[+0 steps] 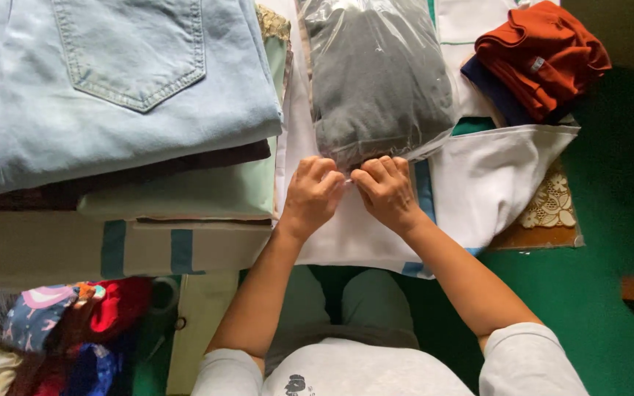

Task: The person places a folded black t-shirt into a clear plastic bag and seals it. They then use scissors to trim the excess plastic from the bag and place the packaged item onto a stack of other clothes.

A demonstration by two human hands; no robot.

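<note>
A clear plastic bag (379, 73) with a folded dark grey garment inside lies on a white cloth (493, 183) straight ahead of me. My left hand (311, 196) and my right hand (387, 192) sit side by side at the bag's near edge. The fingers of both hands are curled and pinch that edge of the plastic. My knuckles hide the exact strip of the bag that they hold.
A stack of folded clothes topped by light blue jeans (111, 81) fills the left. Folded rust-red and navy garments (537, 59) lie at the far right. A heap of coloured clothes (60, 330) sits at the near left. Green floor (610, 220) lies on the right.
</note>
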